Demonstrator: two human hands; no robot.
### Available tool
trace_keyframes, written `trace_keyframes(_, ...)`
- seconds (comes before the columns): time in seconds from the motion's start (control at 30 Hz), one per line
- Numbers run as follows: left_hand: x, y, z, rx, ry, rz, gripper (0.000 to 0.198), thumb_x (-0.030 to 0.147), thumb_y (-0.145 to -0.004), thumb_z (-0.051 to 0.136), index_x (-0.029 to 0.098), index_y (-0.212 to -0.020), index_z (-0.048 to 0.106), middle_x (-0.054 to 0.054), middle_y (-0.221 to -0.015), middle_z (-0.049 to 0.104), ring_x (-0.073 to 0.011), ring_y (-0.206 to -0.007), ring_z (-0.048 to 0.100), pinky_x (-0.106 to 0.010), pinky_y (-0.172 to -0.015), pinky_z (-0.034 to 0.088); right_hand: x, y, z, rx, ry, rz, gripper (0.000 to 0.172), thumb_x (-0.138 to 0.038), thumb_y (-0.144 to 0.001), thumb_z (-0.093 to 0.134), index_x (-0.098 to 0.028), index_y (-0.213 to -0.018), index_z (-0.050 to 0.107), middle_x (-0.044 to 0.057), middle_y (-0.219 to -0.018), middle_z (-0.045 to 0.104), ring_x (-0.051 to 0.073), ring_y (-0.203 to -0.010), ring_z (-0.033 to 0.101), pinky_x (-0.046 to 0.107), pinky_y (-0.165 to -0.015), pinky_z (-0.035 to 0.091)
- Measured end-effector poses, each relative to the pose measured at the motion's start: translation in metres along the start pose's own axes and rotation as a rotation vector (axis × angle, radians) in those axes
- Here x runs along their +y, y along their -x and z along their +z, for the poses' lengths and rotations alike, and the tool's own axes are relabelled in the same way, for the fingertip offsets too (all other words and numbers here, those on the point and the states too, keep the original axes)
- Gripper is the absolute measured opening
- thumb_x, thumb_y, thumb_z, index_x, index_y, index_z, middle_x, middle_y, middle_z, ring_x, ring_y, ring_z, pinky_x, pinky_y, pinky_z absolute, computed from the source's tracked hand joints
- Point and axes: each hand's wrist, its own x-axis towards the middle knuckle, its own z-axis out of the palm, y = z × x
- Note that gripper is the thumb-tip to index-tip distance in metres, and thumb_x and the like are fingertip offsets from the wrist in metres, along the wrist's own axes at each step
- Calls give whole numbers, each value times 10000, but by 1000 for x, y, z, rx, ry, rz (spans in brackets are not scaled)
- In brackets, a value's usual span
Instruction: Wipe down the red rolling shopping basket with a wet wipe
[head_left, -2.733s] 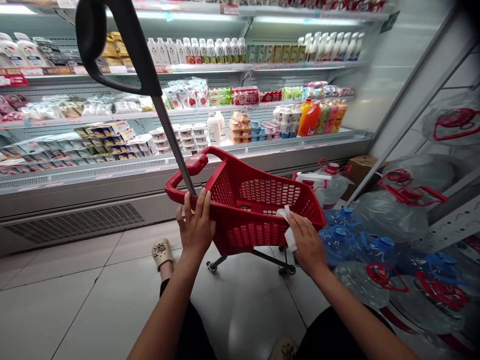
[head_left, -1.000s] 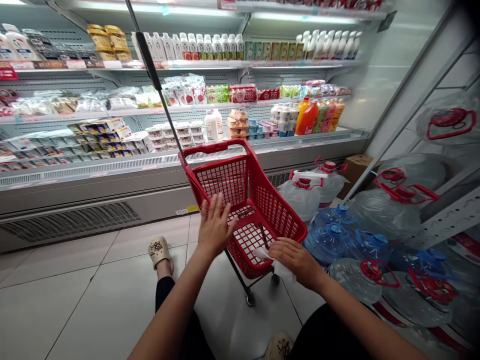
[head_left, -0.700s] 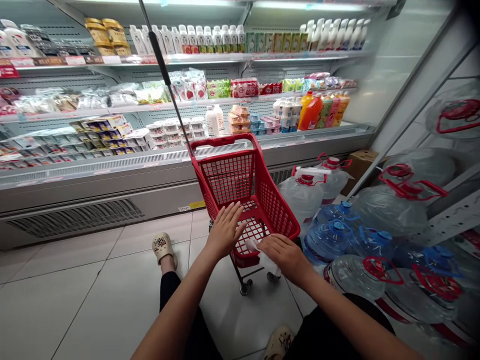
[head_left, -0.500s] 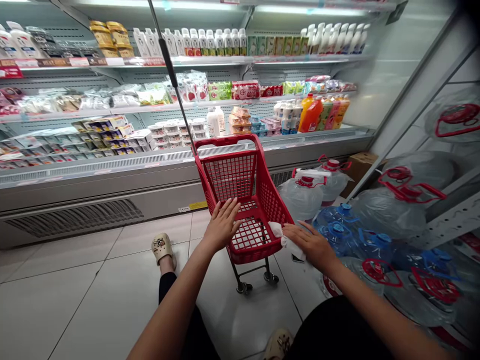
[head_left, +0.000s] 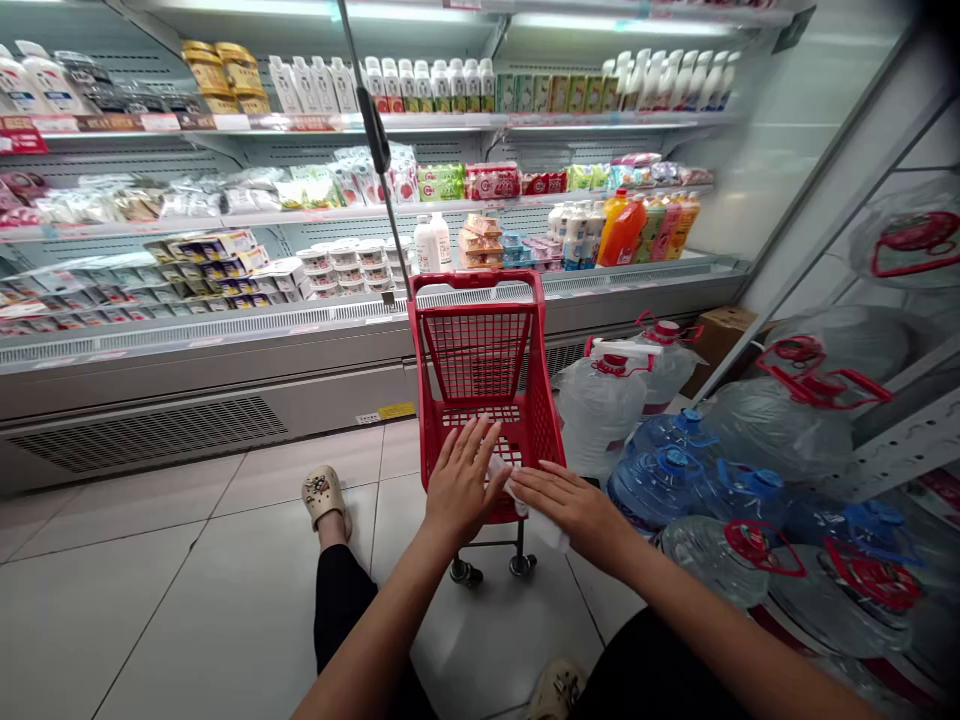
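A small red shopping cart (head_left: pixel 551 400) with a lattice basket stands on the tiles in front of me. My left hand (head_left: pixel 461 492) is over the cart's near edge, palm down and fingers stretched; whether it touches the rim is hard to see. Beside it, my right hand (head_left: pixel 576 508) lies flat with a crumpled white tissue (head_left: pixel 553 532) held under its palm and fingers, at the near rim. The fingertips of both hands nearly meet, and part of the tissue shows between them. Both hands hide most of the near rim.
Behind the cart runs a refrigerated display case (head_left: pixel 330 385) stocked with bottles, cartons and yogurt cups. Several large water jugs (head_left: pixel 679 480) crowd the floor on my right. A thin pole (head_left: pixel 375 130) rises from the cart's far left corner. My shoe (head_left: pixel 324 495) is left of the cart.
The cart has swivelled, its near end shifting left and its pole right. My right hand has moved left with the tissue, from the near right corner toward my left hand, which has shifted slightly right and lower.
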Motion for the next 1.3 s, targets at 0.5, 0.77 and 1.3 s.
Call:
trace_keyframes(0.5, -33, 24, -9, -125, -11, 164, 655, 500, -1087, 334, 254, -1667, 158, -24, -1689, 326, -200, -1554, 335, -438, -1306, 224, 136, -36, 1, -6, 169, 22, 642, 4, -979, 386, -268, -1557, 453, 13, -1564, 529, 196, -1483, 444, 487, -1221, 406)
trace_keyframes(0.77, -72, 29, -14, -118, 47, 168, 732, 555, -1061, 399, 269, -1671, 111, -12, -1699, 306, -199, -1572, 291, -442, -1327, 139, 44, -18, 6, 41, 29, 7, 492, -61, -1026, 409, -204, -1473, 557, 62, -1478, 621, 196, -1428, 516, 429, -1195, 455)
trace_keyframes(1.3, -65, 56, -21, -152, 121, 29, 787, 616, -1049, 365, 285, -1673, 18, -31, -1714, 278, -221, -1569, 299, -433, -1299, 201, 80, -58, 9, 49, 100, -89, 626, -30, -1000, 401, -248, -1587, 415, 39, -1557, 529, 171, -1465, 468, 449, -1261, 351)
